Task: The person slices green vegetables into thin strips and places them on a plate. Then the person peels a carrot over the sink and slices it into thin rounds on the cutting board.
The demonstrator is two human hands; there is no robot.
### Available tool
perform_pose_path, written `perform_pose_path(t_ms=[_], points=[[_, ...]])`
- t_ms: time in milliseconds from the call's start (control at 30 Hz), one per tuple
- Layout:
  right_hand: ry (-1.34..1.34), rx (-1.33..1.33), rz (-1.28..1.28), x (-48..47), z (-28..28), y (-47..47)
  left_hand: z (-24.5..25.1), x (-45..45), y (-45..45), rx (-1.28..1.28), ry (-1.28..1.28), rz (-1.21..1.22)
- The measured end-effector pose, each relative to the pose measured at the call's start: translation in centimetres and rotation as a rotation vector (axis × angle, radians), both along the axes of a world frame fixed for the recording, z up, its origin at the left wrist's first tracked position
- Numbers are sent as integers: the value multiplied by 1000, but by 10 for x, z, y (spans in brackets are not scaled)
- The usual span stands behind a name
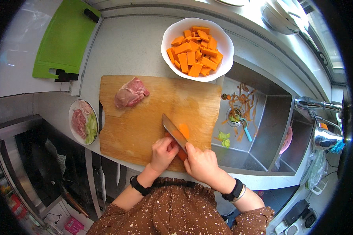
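My right hand (201,163) grips the handle of a kitchen knife (173,129), its blade pointing up and to the left over a wooden cutting board (129,132). Under and beside the blade lies a carrot (181,154), partly hidden by the knife and my fingers. With curled fingers, my left hand (163,153) holds the carrot against the board, close to the blade. A cut orange piece (184,130) rests just right of the blade. Farther up the board, at the left, sits a lump of raw meat (131,92).
A white scalloped bowl (167,30) of orange slices stands behind the board. On the left is a plate (82,143) with meat and shredded greens. The steel sink (260,129) at right holds peelings and a blue-handled peeler (247,132). A green cutting board (67,38) leans at upper left.
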State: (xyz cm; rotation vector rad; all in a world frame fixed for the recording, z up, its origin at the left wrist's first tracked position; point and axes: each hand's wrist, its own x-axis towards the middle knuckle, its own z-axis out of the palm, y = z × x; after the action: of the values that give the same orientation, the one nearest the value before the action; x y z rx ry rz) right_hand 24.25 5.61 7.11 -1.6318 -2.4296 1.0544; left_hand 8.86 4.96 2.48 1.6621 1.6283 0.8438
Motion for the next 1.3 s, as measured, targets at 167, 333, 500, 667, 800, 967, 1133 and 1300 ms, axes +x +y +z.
perform_pose_path(t_ms=[167, 333, 500, 667, 800, 967, 1133, 1300], points=[[138, 186, -41, 17, 11, -7, -1, -1, 4, 82, 107, -69], [89, 103, -34, 31, 34, -31, -1, 3, 7, 196, 159, -53], [79, 36, -26, 33, 38, -33, -1, 4, 6, 114, 124, -6], [79, -79, 2, 31, 41, -29, -6, 1, 4, 126, 87, -24], [94, -23, 5, 27, 38, -24, -8, 0, 4, 115, 61, -34], [143, -70, 2, 27, 35, -14, -4, 0, 6, 111, 64, -48], [160, -110, -1, 20, 22, -2, -2, 1, 8, 104, 38, -44], [118, -84, -3, 7, 2, 5, -3, -1, 7, 97, 43, -46]])
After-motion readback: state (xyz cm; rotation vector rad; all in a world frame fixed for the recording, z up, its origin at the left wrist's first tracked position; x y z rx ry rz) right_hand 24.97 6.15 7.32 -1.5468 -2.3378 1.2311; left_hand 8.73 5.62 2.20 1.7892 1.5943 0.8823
